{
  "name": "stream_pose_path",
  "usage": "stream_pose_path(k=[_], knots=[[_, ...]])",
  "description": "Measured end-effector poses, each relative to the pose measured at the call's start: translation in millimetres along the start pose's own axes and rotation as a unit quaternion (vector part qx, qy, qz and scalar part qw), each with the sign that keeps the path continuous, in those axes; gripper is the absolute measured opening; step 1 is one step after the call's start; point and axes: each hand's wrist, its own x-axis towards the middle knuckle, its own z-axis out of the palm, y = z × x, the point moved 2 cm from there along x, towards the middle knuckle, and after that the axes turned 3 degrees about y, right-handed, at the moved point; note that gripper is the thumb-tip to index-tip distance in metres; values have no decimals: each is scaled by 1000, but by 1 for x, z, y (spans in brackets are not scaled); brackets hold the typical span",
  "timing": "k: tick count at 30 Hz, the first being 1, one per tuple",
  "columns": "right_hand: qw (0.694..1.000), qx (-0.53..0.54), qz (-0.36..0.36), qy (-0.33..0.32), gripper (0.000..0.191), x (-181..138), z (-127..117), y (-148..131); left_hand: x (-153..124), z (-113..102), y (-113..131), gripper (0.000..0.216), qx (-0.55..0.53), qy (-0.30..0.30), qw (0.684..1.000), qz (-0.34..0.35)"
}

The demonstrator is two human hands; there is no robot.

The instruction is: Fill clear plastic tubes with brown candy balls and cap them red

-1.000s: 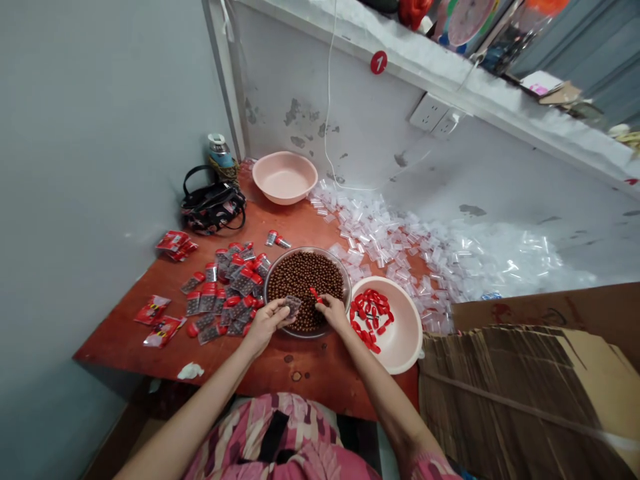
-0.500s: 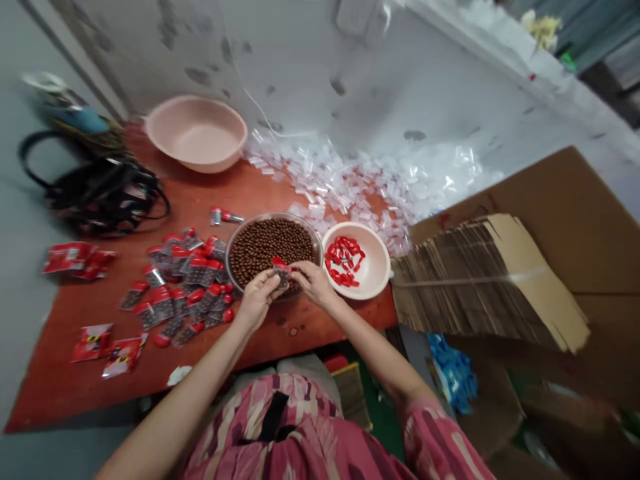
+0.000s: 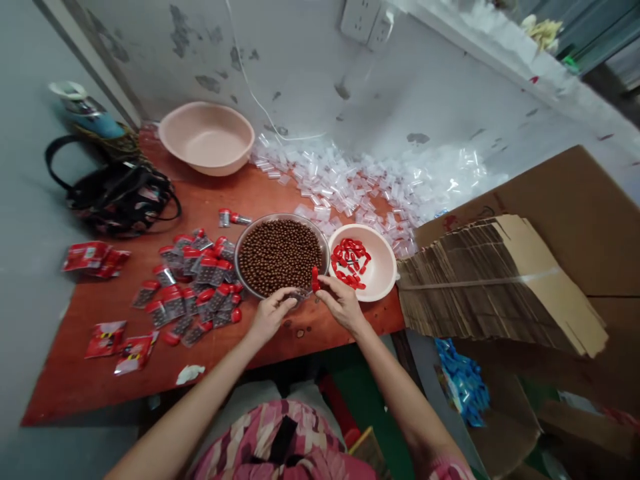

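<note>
My left hand [image 3: 270, 312] and my right hand [image 3: 341, 300] meet at the near rim of a metal bowl [image 3: 250, 235] full of small brown balls [image 3: 280, 252]. The left fingers pinch a small clear bag [image 3: 299, 294] that holds some of the balls. The right fingers are closed on a red clip [image 3: 315, 279] at the bag's top. To the right, touching the metal bowl, stands a pink bowl [image 3: 385, 270] with several red clips [image 3: 350, 258]. Left of the metal bowl lies a heap of filled bags with red clips [image 3: 193, 287].
An empty pink basin [image 3: 206, 137] sits at the back. A drift of clear little bags [image 3: 350, 190] lies along the wall. A black handbag [image 3: 117, 193] and bottle [image 3: 83, 110] are far left, red packets [image 3: 95, 259] near them. Stacked flat cardboard [image 3: 490, 280] borders the table's right.
The camera has turned down and to the right. My hands have drawn the small bag from over the balls to the bowl's near rim, and the red clip now stands at the bag's top.
</note>
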Motion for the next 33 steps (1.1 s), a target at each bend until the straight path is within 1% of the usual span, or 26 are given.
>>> stream_pose_path(k=[3, 5, 8, 11, 13, 17, 19, 22, 24, 26, 28, 30, 33], knots=[[999, -10, -24, -36, 30, -8, 3, -6, -8, 4, 3, 25, 45, -4, 999, 12], [997, -39, -42, -52, 29, -15, 1, -7, -13, 11, 5, 26, 52, -5, 999, 9], [989, -104, -67, -82, 28, -28, -6, -5, -22, 25, 5, 27, 43, -7, 999, 7], [977, -164, -95, -100, 27, -47, -18, -6, -37, 42, 4, 26, 47, 4, 999, 12], [963, -214, -113, -116, 25, -63, -27, -9, -51, 55, 5, 24, 65, 16, 997, 35], [929, -297, -150, -162, 19, -98, -48, -15, -81, 87, 16, 21, 133, 15, 984, 121], [923, -307, -156, -172, 21, -115, -60, -13, -93, 103, 19, 21, 152, 12, 980, 130], [927, -295, -148, -180, 29, -133, -77, -10, -108, 120, 19, 23, 130, -6, 988, 89], [928, -283, -161, -182, 37, -142, -87, -13, -117, 127, 17, 24, 103, -26, 993, 56], [920, -271, -204, -198, 50, -151, -94, -21, -129, 132, 15, 26, 70, -50, 996, 33], [905, -252, -257, -228, 57, -159, -98, -31, -143, 136, 13, 26, 41, -70, 996, 19], [894, -238, -285, -250, 56, -168, -98, -41, -159, 138, 8, 26, 24, -68, 997, 11], [892, -264, -277, -242, 52, -181, -97, -52, -182, 139, -2, 27, 5, -34, 999, -17]])
